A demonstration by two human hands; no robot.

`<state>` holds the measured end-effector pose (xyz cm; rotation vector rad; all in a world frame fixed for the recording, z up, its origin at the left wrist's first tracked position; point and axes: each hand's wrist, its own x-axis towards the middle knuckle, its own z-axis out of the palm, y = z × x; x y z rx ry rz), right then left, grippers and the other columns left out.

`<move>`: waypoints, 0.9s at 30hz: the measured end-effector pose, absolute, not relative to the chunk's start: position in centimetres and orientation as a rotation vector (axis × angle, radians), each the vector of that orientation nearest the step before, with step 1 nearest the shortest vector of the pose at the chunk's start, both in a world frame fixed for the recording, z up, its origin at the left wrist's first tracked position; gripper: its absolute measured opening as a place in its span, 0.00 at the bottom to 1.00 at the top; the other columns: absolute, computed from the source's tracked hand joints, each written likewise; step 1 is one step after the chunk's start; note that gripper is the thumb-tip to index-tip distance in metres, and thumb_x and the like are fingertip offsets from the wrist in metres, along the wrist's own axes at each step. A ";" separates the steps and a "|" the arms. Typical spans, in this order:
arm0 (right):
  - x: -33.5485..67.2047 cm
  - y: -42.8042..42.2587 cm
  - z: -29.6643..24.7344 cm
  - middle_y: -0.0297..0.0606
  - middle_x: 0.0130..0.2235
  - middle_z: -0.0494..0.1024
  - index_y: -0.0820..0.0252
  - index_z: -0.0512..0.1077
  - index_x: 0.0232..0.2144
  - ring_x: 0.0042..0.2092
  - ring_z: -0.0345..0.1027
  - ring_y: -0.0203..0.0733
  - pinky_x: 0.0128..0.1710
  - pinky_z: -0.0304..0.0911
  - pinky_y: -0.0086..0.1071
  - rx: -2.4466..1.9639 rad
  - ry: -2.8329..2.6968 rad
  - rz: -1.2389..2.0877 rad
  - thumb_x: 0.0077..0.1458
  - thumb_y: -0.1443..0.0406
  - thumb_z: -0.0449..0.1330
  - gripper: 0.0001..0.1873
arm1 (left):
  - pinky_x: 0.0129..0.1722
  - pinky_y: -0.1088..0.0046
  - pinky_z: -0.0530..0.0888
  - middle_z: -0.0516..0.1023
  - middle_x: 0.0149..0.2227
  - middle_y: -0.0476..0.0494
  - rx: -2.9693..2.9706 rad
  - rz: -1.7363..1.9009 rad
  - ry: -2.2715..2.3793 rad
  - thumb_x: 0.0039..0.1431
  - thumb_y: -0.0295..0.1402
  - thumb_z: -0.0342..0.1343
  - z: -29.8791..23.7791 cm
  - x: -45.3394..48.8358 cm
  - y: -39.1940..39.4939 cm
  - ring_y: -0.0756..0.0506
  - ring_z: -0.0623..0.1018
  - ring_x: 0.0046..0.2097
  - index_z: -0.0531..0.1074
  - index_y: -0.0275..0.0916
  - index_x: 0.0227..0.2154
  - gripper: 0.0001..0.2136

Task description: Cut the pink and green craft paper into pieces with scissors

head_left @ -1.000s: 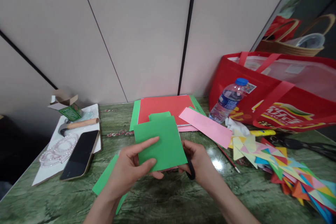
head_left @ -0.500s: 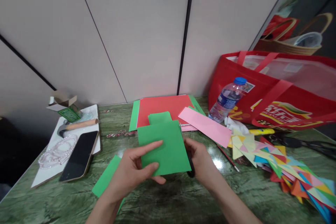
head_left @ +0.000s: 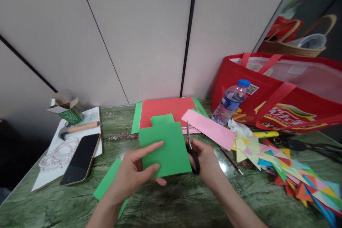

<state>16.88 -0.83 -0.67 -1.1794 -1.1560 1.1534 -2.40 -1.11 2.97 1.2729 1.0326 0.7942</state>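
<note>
My left hand (head_left: 137,171) grips a square of green paper (head_left: 169,149), thumb and index finger lying on its face and other fingers behind it. In my right hand (head_left: 205,162) is a pair of scissors (head_left: 188,137) with black handles, blades pointing up and away beside the paper's right edge. Behind the square, a smaller green paper piece (head_left: 162,119) rests on a red sheet (head_left: 167,107). A green strip (head_left: 108,180) lies by my left forearm, and another green scrap (head_left: 123,209) is partly covered by that arm.
Left are a phone (head_left: 80,158), a beaded string (head_left: 58,155), a wooden-handled tool (head_left: 81,127) and a small green box (head_left: 71,114). Rightward stand a water bottle (head_left: 231,101) and a red bag (head_left: 280,92), with pink paper (head_left: 210,128) and folded coloured paper (head_left: 294,171) nearer.
The scissors, mostly hidden behind the paper before, now show beside its right edge. My right hand has moved slightly right; the green square has shifted a little left.
</note>
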 end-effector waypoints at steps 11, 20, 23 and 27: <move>21.8 1.1 -2.6 0.44 0.34 0.79 0.56 0.71 0.40 0.37 0.72 0.54 0.28 0.58 0.34 -2.307 -1.774 0.361 0.42 0.60 0.63 0.19 | 0.18 0.78 0.65 0.79 0.29 0.47 1.570 0.729 1.497 0.45 0.39 0.59 4.0 -7.5 2.1 0.49 0.72 0.23 0.77 0.39 0.39 0.17; 22.9 1.6 -3.8 0.46 0.36 0.78 0.59 0.70 0.42 0.41 0.71 0.55 0.31 0.60 0.35 -2.445 -1.953 0.426 0.36 0.62 0.67 0.26 | 0.37 0.71 0.69 0.80 0.33 0.47 1.879 0.284 1.463 0.43 0.35 0.59 4.5 -11.5 2.1 0.43 0.76 0.37 0.78 0.44 0.28 0.07; 22.9 1.7 -4.2 0.46 0.37 0.77 0.58 0.70 0.42 0.42 0.70 0.54 0.32 0.60 0.35 -2.424 -1.979 0.432 0.33 0.63 0.68 0.28 | 0.34 0.72 0.69 0.80 0.31 0.48 1.879 0.115 1.495 0.43 0.34 0.58 4.2 -13.1 1.8 0.42 0.76 0.36 0.78 0.44 0.27 0.07; 23.0 1.8 -4.5 0.48 0.39 0.76 0.58 0.71 0.41 0.43 0.68 0.56 0.32 0.60 0.36 -2.416 -1.997 0.415 0.32 0.63 0.68 0.28 | 0.34 0.68 0.69 0.78 0.32 0.42 1.880 -0.203 1.831 0.40 0.28 0.57 3.2 -13.0 2.2 0.38 0.76 0.36 0.77 0.40 0.27 0.08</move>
